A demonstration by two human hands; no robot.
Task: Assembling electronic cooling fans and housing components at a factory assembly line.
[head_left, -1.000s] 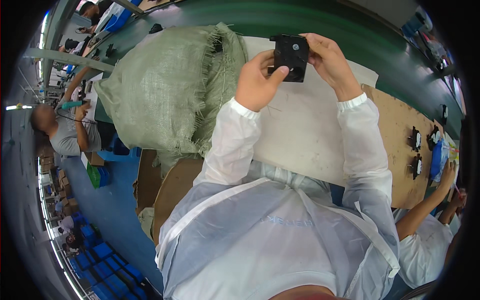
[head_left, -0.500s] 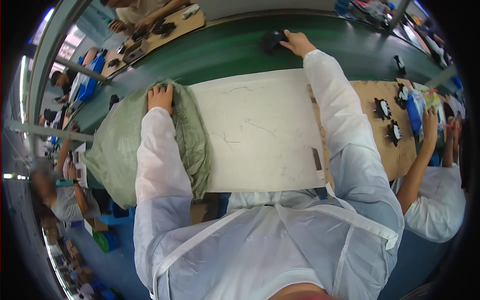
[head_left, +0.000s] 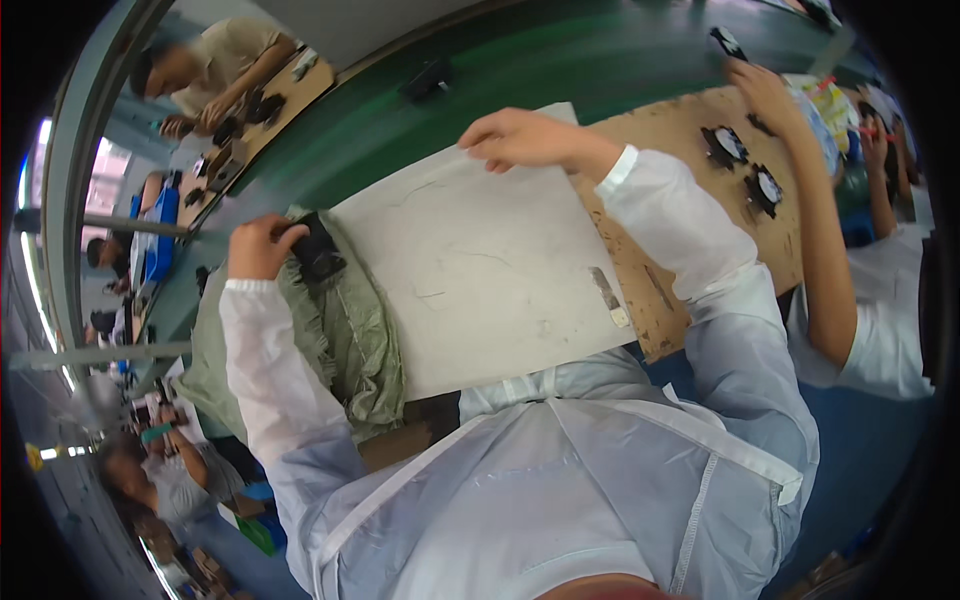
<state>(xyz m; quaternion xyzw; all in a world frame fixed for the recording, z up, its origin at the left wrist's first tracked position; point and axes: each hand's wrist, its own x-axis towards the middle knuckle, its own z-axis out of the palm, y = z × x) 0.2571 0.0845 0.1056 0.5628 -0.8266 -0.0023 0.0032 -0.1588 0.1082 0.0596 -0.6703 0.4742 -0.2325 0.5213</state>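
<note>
My left hand [head_left: 262,248] grips a blocky black part [head_left: 318,250] between thumb and fingers, at the mouth of a green woven sack [head_left: 365,345]. The part's underside meets the sack's folds, and I cannot tell whether it rests on them. My right hand [head_left: 520,138] is over the far edge of a white board [head_left: 480,270], fingers loosely bent and apart, with nothing visible in them. Beyond it, another black part [head_left: 428,82] lies on the green conveyor belt [head_left: 500,65].
On the right, a brown board [head_left: 640,240] carries black parts with white round centres [head_left: 765,190]. A co-worker's hand [head_left: 765,95] reaches in there, by a similar part [head_left: 727,43]. Another person [head_left: 215,70] works across the belt at a table. A metal post [head_left: 80,150] stands at left.
My right hand has drawn back from the black part on the belt. My left hand, earlier resting on the sack, now holds a black part. The view has turned, and the co-worker's hand reaches farther in.
</note>
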